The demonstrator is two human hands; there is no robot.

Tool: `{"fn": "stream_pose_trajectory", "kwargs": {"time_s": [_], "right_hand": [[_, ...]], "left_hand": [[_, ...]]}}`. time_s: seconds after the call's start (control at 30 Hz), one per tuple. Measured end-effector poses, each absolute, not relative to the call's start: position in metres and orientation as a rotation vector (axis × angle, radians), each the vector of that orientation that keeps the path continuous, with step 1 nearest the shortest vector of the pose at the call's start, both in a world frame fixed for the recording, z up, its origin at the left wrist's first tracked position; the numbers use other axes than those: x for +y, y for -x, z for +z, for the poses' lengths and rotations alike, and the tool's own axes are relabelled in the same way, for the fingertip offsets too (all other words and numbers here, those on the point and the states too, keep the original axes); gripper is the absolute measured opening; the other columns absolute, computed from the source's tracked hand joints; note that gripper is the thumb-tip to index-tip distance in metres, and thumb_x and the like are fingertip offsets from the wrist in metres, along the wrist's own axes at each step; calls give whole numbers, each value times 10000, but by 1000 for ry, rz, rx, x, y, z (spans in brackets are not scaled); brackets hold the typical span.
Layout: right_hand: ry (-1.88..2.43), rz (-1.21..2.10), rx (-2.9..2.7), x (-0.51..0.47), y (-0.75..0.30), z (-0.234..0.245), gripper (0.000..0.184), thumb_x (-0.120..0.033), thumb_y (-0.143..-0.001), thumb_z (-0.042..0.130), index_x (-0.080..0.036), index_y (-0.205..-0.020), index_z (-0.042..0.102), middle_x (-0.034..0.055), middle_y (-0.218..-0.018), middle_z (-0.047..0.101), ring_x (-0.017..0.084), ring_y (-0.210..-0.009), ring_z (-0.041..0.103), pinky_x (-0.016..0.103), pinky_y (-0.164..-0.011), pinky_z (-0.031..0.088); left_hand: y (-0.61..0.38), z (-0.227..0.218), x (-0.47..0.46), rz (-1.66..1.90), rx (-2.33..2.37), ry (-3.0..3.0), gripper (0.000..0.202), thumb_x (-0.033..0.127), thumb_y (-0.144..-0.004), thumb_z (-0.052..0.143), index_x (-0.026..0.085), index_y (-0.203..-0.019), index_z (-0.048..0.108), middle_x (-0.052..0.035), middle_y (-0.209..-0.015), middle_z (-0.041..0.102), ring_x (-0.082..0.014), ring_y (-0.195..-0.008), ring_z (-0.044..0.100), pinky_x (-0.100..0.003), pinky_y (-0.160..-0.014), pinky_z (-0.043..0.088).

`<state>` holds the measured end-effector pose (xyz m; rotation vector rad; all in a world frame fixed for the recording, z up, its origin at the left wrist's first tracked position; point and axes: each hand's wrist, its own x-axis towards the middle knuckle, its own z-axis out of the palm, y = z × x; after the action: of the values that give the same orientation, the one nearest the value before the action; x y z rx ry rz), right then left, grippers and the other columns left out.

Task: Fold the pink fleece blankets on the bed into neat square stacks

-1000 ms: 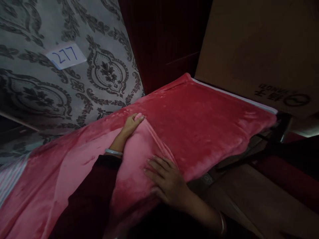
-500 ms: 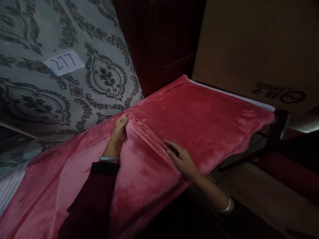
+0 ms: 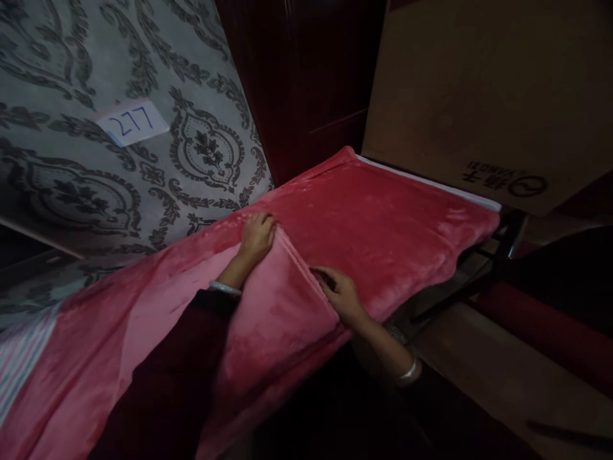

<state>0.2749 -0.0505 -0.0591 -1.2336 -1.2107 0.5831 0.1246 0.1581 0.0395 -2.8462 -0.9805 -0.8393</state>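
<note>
A folded pink plush blanket (image 3: 282,306) lies across a narrow bed covered in red plush cloth (image 3: 383,217). I cannot tell whether the two are one piece. At the far corner of the fold, my left hand (image 3: 258,239) is closed over the blanket's edge, its fingertips hidden. My right hand (image 3: 342,295) grips the same layered edge nearer to me, thumb and fingers pinched together. Between the hands the edge runs fairly straight. Each wrist wears a silver bangle.
Patterned grey wallpaper (image 3: 208,150) with a paper marked 277 (image 3: 131,122) lines the left side. A dark red panel (image 3: 306,83) and a large cardboard box (image 3: 460,102) stand beyond the bed. Striped cloth (image 3: 26,358) shows lower left. Dark frame bars (image 3: 510,233) stick out at right.
My left hand has moved right along the fold's far edge and turned more palm-down. The blanket's layered edge lies neater and straighter. My right hand keeps nearly the same place; the view has shifted slightly.
</note>
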Motion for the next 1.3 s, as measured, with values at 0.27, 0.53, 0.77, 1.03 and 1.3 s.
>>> {"fn": "stream_pose_trajectory", "kwargs": {"time_s": [0.27,0.53,0.77,1.03,1.3], "right_hand": [[1155,627,-1148,-47,-277,-63,333,-339,-856,574,-216,-1120,738,80,-1087,785,231,-1000,724,398,-935,567],[1174,655,-1123,-43,-282,-60,349,-301,-850,516,-191,-1090,745,80,-1086,779,215,-1028,699,386,-974,532],[1154,650,-1128,-43,-285,-59,339,-358,-858,533,-200,-1065,750,80,-1111,774,224,-1058,690,396,-1005,519],[1192,671,-1095,-39,-282,-63,395,-293,-794,570,-190,-1144,721,76,-1058,765,220,-1030,681,371,-940,549],[1164,705,-1119,-38,-283,-63,410,-263,-763,543,-201,-1130,712,47,-992,761,197,-909,687,345,-874,554]], "left_hand": [[-125,76,22,-188,-231,3236,447,143,-894,481,246,-1286,667,-91,-1246,695,-262,-1194,577,-464,-1073,390],[-82,43,-4,-416,-399,3118,348,75,-751,530,173,-1037,702,-119,-1012,665,-281,-1023,573,-467,-939,459],[-67,16,-7,-719,-452,3113,366,120,-809,510,200,-1130,666,-118,-1237,701,-275,-1202,565,-476,-1027,430],[-82,40,-10,-259,-539,3152,576,64,-778,516,211,-1326,614,-120,-1287,696,-282,-1152,581,-458,-945,417],[-108,55,-10,-32,-437,3057,364,72,-794,577,197,-1121,676,-111,-1110,690,-287,-1044,578,-440,-881,402]]}}
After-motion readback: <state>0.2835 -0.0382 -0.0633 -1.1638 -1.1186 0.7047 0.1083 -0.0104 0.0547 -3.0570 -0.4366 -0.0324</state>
